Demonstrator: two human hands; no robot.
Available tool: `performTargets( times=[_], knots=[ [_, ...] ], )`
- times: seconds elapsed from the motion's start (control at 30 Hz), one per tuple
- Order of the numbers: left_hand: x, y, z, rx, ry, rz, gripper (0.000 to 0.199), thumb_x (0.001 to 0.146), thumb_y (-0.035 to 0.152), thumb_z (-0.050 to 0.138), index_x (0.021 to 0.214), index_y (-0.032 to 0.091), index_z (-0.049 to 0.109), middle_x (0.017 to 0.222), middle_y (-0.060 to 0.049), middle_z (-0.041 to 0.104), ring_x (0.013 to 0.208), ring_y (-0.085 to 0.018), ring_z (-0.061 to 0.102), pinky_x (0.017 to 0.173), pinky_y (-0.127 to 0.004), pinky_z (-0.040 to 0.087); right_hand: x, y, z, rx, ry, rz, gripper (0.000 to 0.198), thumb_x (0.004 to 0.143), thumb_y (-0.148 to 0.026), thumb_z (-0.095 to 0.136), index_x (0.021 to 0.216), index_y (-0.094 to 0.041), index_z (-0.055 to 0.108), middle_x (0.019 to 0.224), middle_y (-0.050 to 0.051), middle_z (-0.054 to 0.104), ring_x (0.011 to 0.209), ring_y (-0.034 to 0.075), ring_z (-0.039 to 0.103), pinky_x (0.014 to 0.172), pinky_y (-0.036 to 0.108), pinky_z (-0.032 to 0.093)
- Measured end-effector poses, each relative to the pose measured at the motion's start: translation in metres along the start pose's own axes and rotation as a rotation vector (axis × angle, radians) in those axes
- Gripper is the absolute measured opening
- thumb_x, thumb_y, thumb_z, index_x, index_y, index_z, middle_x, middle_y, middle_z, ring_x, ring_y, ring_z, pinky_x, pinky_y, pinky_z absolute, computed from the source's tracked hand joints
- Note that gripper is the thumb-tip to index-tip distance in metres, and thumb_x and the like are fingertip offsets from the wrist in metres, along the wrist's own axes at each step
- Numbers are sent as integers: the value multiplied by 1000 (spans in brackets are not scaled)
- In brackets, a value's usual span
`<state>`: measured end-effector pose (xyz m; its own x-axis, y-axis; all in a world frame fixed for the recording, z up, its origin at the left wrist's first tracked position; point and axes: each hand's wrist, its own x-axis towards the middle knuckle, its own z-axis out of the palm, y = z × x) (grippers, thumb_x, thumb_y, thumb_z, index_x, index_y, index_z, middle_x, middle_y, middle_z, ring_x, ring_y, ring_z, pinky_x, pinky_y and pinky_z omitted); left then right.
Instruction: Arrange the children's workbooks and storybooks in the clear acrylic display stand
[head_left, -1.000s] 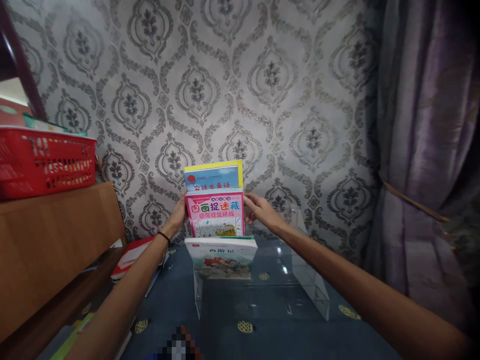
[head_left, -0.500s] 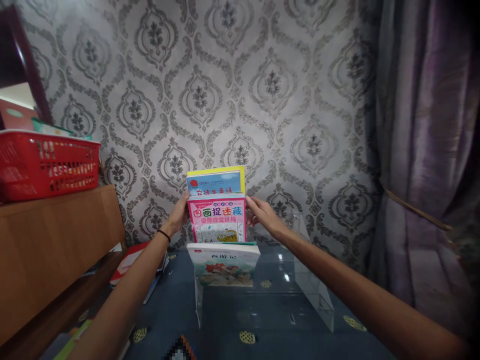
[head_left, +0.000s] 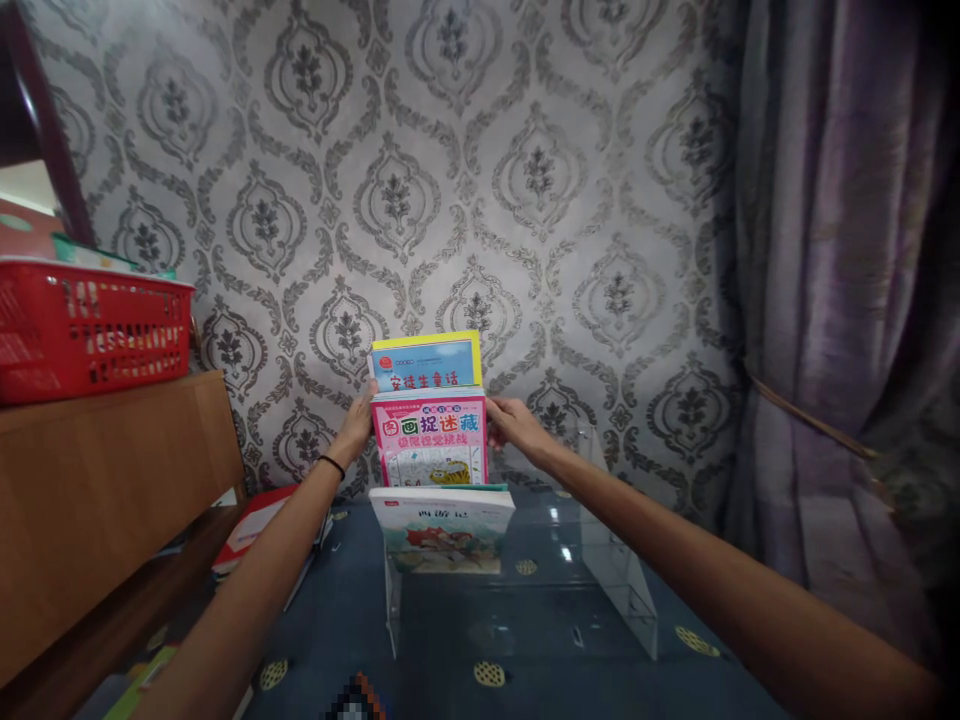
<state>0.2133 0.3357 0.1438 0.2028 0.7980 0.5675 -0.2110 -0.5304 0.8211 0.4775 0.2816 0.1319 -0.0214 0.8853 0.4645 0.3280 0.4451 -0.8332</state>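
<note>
A clear acrylic tiered stand (head_left: 615, 590) sits on the blue patterned table (head_left: 540, 680). Three books stand in its left part: a white picture book (head_left: 442, 520) in front, a pink puzzle book (head_left: 431, 440) in the middle tier, a yellow-and-blue book (head_left: 426, 362) at the back. My left hand (head_left: 356, 425) grips the pink book's left edge. My right hand (head_left: 514, 425) grips its right edge. Both hands hold this book upright in the middle tier.
A wooden cabinet (head_left: 105, 480) stands at the left with a red plastic basket (head_left: 90, 325) on top. More books (head_left: 259, 520) lie flat on the table by the cabinet. A patterned wall is behind; a purple curtain (head_left: 840, 300) hangs at the right.
The hands and the pink book have stayed almost still in the stand; only the view has shifted slightly.
</note>
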Motion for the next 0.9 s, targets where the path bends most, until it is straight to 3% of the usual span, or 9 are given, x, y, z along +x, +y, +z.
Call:
performTargets(
  times=[0.17, 0.47, 0.77, 0.9],
  knots=[
    [0, 1, 2, 12, -38, 28, 65, 72, 75, 66, 90, 13, 74, 86, -11, 78, 95, -31, 71, 83, -39, 56, 7, 4, -5, -78, -22, -34, 50, 89, -63, 52, 74, -16, 63, 51, 1, 59, 44, 13, 54, 41, 23, 44],
    [8, -5, 1, -9, -12, -9, 77, 68, 82, 65, 98, 11, 74, 86, -10, 78, 92, -31, 72, 83, -40, 56, 12, 9, -10, -204, 1, -152, 43, 85, -55, 55, 74, -16, 70, 66, 3, 68, 59, 17, 58, 48, 23, 41],
    [-7, -2, -2, 1, -3, -26, 70, 75, 79, 62, 100, 14, 73, 92, -10, 78, 99, -31, 71, 88, -41, 56, 3, 2, -9, -172, -34, -148, 39, 82, -54, 61, 78, -17, 73, 69, 1, 71, 61, 16, 61, 50, 23, 47],
    [-10, 1, -3, -10, 5, -82, 66, 81, 75, 59, 101, 14, 71, 96, -10, 77, 99, -29, 71, 88, -39, 56, -5, -4, -10, -104, -71, -89, 32, 88, -44, 63, 82, -15, 74, 73, 3, 73, 65, 15, 63, 54, 21, 49]
  ],
)
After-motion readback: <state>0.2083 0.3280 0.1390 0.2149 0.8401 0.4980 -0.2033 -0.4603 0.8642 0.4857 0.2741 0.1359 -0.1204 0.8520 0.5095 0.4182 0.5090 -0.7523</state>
